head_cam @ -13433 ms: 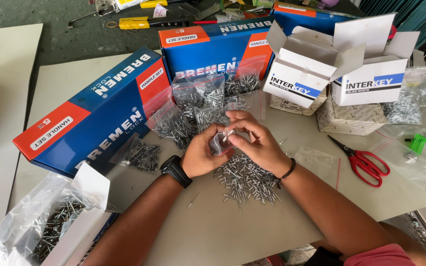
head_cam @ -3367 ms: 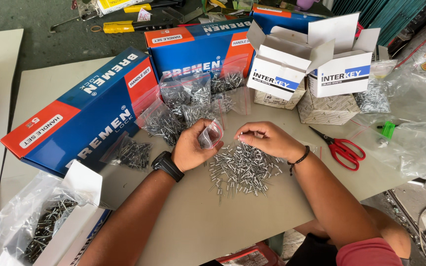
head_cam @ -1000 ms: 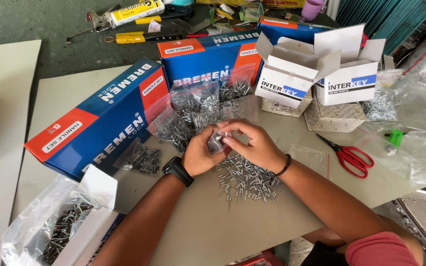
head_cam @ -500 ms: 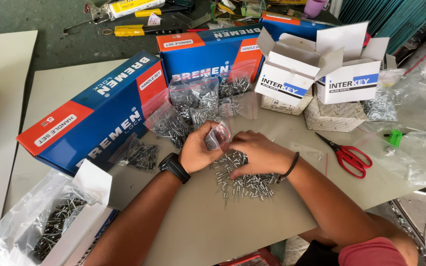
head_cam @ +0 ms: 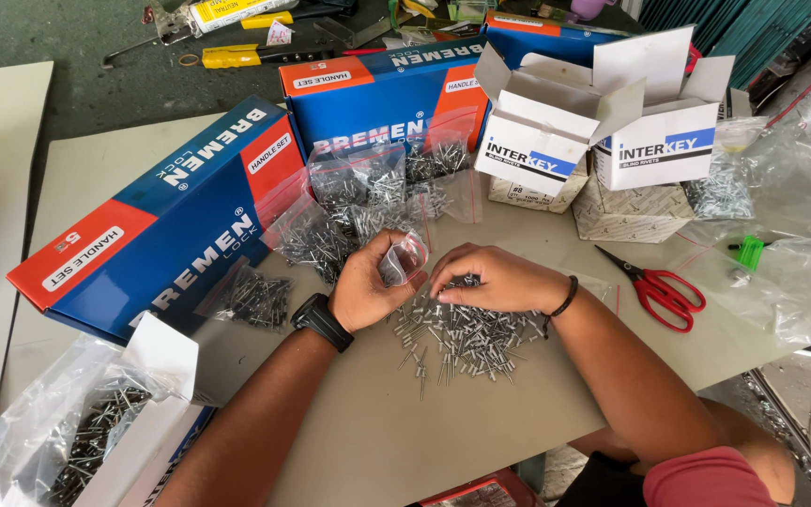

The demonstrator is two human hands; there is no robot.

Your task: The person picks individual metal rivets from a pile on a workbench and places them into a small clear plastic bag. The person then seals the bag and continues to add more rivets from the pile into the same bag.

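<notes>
My left hand (head_cam: 365, 286), with a black watch on its wrist, holds a small clear plastic bag (head_cam: 403, 261) open above the table. My right hand (head_cam: 495, 279) rests palm down on a loose pile of small metal rivets (head_cam: 457, 338), its fingertips pinching into the pile beside the bag. Behind my hands lie several filled clear bags of rivets (head_cam: 359, 202), and one more filled bag (head_cam: 253, 299) sits to the left.
Two long blue and orange boxes (head_cam: 157, 230) (head_cam: 382, 94) stand at the back left. Open white boxes (head_cam: 603, 113) stand at the back right, red scissors (head_cam: 657, 291) lie to the right, and a white box with a bag of rivets (head_cam: 86, 437) sits front left.
My right hand has settled lower onto the rivet pile, away from the bag mouth. My left hand still holds the small bag at about the same spot.
</notes>
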